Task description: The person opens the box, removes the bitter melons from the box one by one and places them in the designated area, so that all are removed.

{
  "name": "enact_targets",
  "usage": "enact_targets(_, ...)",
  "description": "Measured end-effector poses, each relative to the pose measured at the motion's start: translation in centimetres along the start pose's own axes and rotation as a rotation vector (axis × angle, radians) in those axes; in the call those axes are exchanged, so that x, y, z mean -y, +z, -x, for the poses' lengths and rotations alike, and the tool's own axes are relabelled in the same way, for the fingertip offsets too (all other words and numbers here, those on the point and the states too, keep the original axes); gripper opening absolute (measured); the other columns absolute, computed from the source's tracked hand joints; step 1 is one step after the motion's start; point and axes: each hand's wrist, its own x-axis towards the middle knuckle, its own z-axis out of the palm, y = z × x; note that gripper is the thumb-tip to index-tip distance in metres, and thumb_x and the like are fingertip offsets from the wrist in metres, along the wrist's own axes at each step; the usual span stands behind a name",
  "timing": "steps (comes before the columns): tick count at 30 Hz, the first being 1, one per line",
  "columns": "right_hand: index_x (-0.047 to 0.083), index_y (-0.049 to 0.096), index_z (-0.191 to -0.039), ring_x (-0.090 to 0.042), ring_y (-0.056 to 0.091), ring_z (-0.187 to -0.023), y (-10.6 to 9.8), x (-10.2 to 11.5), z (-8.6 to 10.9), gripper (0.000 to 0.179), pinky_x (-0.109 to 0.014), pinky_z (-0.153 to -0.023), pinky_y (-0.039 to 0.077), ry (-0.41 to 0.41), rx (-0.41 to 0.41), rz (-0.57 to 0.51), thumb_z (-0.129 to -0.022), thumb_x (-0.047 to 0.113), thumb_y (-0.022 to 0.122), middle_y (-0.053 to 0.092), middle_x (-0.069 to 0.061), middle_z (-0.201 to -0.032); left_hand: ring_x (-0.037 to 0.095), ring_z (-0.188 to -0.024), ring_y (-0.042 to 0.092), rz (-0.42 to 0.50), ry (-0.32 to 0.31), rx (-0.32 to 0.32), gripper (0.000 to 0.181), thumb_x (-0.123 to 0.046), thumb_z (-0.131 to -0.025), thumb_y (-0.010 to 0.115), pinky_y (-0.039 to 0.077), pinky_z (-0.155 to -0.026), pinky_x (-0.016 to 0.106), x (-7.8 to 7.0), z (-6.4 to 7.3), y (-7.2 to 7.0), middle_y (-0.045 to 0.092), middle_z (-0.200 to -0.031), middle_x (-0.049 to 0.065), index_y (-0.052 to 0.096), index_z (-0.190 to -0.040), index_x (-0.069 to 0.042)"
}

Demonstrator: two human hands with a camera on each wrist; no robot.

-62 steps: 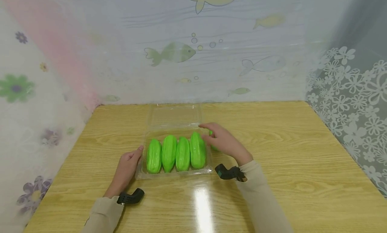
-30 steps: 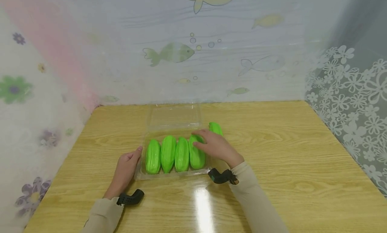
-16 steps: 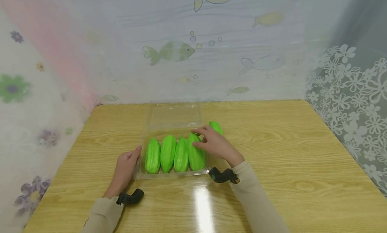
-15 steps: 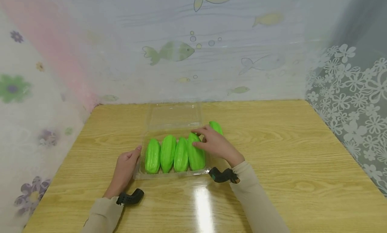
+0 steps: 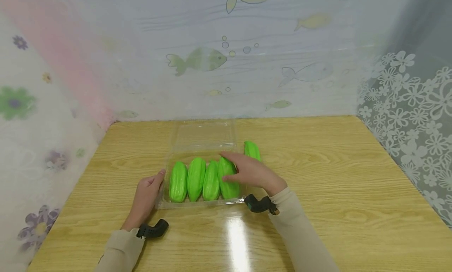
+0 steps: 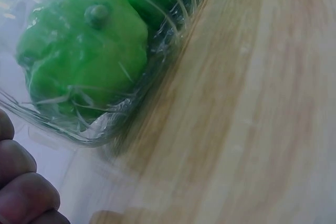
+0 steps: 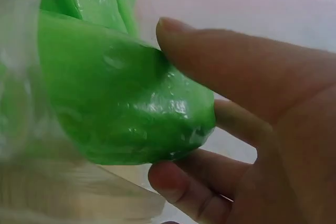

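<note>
Several bright green ridged gourds, like bitter melons, lie side by side in a clear plastic clamshell box [image 5: 205,204]. My right hand [image 5: 252,172] holds the rightmost gourd [image 5: 229,189], fingers over its far end and thumb on its near side. In the right wrist view, thumb and fingers lie on opposite sides of that gourd [image 7: 115,93]. My left hand [image 5: 147,193] grips the box's left edge, thumb at the rim. The left wrist view shows curled fingers [image 6: 26,198] beside the clear wall and the end of a gourd [image 6: 89,56].
The box lid [image 5: 205,135] leans open toward the back wall. One more green gourd [image 5: 252,150] lies on the wooden table [image 5: 335,185] just right of the box, partly hidden by my right hand. Patterned walls stand at the back and sides.
My right hand has moved left from beside the box onto the rightmost gourd, uncovering the loose gourd. The rightmost gourd's far end has tipped slightly left. My left hand stays at the box edge.
</note>
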Motion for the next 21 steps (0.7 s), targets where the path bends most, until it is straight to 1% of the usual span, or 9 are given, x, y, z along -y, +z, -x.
enact_targets(5, 0.015, 0.030, -0.139, -0.017, 0.038, -0.121, 0.1, 0.4, 0.2, 0.070, -0.032, -0.096, 0.032, 0.021, -0.014, -0.006, -0.082, 0.038, 0.064, 0.039, -0.001, -0.136, 0.015, -0.041, 0.027, 0.000, 0.008, 0.007, 0.063, -0.057, -0.087, 0.041, 0.028, -0.040, 0.030, -0.2, 0.4, -0.1, 0.029, -0.048, 0.002, 0.037, -0.055, -0.002)
enact_targets(8, 0.018, 0.030, -0.139, -0.013, 0.045, -0.113, 0.0, 0.4, 0.3, 0.069, -0.031, -0.091, 0.036, 0.039, -0.028, -0.036, -0.082, 0.040, 0.063, 0.041, 0.001, -0.134, 0.016, -0.041, 0.027, 0.001, 0.007, 0.004, 0.063, -0.057, -0.087, 0.041, 0.028, -0.040, 0.030, -0.3, 0.6, -0.1, 0.029, -0.048, 0.002, 0.037, -0.055, -0.002)
enact_targets(10, 0.021, 0.031, -0.138, -0.011, 0.051, -0.098, -0.1, 0.4, 0.5, 0.068, -0.031, -0.082, 0.041, 0.046, -0.042, -0.071, -0.082, 0.041, 0.062, 0.049, 0.002, -0.123, 0.015, -0.041, 0.026, 0.003, 0.007, 0.001, 0.063, -0.057, -0.087, 0.041, 0.028, -0.040, 0.030, -0.3, 0.7, -0.1, 0.029, -0.048, 0.002, 0.037, -0.055, -0.002)
enact_targets(12, 0.024, 0.031, -0.138, -0.010, 0.051, -0.080, -0.3, 0.4, 0.6, 0.067, -0.030, -0.070, 0.043, 0.051, -0.063, -0.110, -0.082, 0.042, 0.062, 0.054, 0.002, -0.105, 0.015, -0.041, 0.026, 0.013, 0.010, -0.001, 0.063, -0.056, -0.087, 0.041, 0.028, -0.039, 0.030, -0.3, 0.8, -0.1, 0.029, -0.047, 0.002, 0.037, -0.055, -0.002)
enact_targets(13, 0.026, 0.031, -0.138, -0.011, 0.049, -0.073, -0.4, 0.3, 0.7, 0.066, -0.030, -0.064, 0.042, 0.054, -0.073, -0.130, -0.081, 0.042, 0.062, 0.054, 0.001, -0.095, 0.015, -0.041, 0.026, 0.018, 0.012, -0.002, 0.063, -0.056, -0.087, 0.041, 0.028, -0.039, 0.030, -0.3, 0.8, -0.1, 0.029, -0.047, 0.002, 0.037, -0.055, -0.002)
enact_targets(15, 0.031, 0.031, -0.137, -0.013, 0.046, -0.066, -0.6, 0.3, 0.8, 0.065, -0.030, -0.057, 0.040, 0.059, -0.089, -0.163, -0.081, 0.045, 0.061, 0.050, 0.000, -0.082, 0.015, -0.041, 0.026, 0.026, 0.018, 0.001, 0.063, -0.056, -0.088, 0.041, 0.027, -0.039, 0.030, -0.3, 0.9, -0.1, 0.029, -0.047, 0.003, 0.037, -0.055, -0.002)
enact_targets(16, 0.034, 0.030, -0.136, -0.012, 0.046, -0.067, -0.7, 0.2, 0.9, 0.064, -0.030, -0.056, 0.040, 0.063, -0.098, -0.178, -0.081, 0.047, 0.060, 0.050, 0.000, -0.081, 0.015, -0.041, 0.026, 0.030, 0.019, 0.001, 0.063, -0.055, -0.088, 0.041, 0.027, -0.039, 0.030, -0.3, 0.9, 0.0, 0.029, -0.047, 0.003, 0.037, -0.055, -0.002)
enact_targets(18, 0.039, 0.030, -0.134, -0.012, 0.048, -0.073, -0.9, 0.0, 1.0, 0.062, -0.029, -0.056, 0.041, 0.066, -0.118, -0.203, -0.081, 0.050, 0.059, 0.051, 0.003, -0.085, 0.015, -0.041, 0.026, 0.030, 0.022, 0.000, 0.063, -0.055, -0.088, 0.041, 0.028, -0.039, 0.030, -0.4, 1.0, 0.0, 0.029, -0.047, 0.003, 0.037, -0.055, -0.002)
enact_targets(21, 0.045, 0.029, -0.132, -0.013, 0.049, -0.086, -1.2, -0.2, 1.2, 0.060, -0.032, -0.061, 0.043, 0.064, -0.149, -0.250, -0.080, 0.054, 0.057, 0.051, 0.005, -0.100, 0.015, -0.040, 0.026, 0.023, 0.027, -0.002, 0.063, -0.055, -0.088, 0.040, 0.028, -0.039, 0.030, -0.4, 1.0, -0.1, 0.029, -0.047, 0.003, 0.037, -0.055, -0.002)
